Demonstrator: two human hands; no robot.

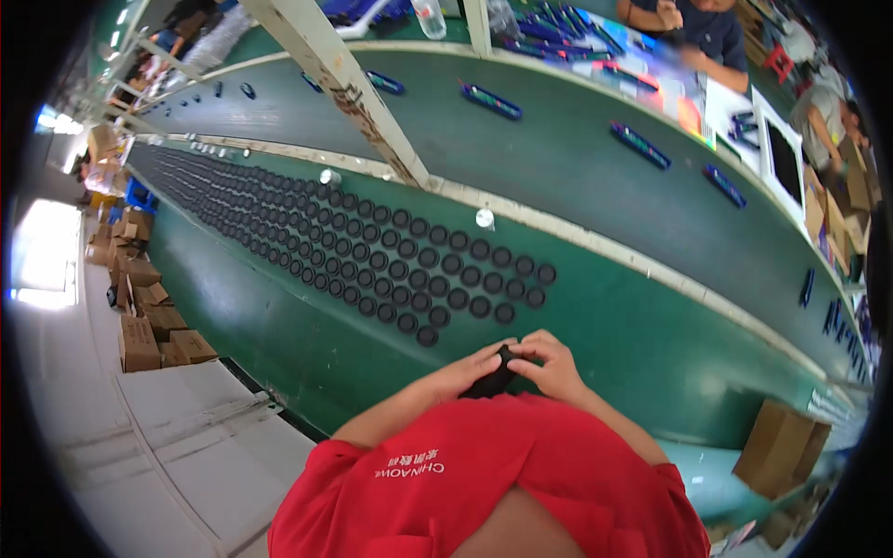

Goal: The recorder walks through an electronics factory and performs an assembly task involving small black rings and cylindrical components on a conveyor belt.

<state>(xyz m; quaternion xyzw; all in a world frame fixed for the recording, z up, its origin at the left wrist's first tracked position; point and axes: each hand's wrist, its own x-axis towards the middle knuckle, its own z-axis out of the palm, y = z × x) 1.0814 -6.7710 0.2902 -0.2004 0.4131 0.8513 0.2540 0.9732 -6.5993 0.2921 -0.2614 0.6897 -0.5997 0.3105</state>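
Note:
Close in front of my red shirt, both hands hold a black object (495,376); its lower part is hidden, so I cannot tell its kind. My left hand (461,373) is closed around its left side. From the right, my right hand (551,365) pinches its upper end with thumb and fingers. Beyond my hands, many round black cap-like discs (428,336) lie in long rows on the green table (372,409), stretching away to the far left.
A grey conveyor belt (558,149) carries dark blue stick-shaped items (640,145) past a slanting metal post (344,93). An open cardboard box (779,448) stands at right; more boxes (139,344) are stacked at left. A person (693,37) sits across the belt.

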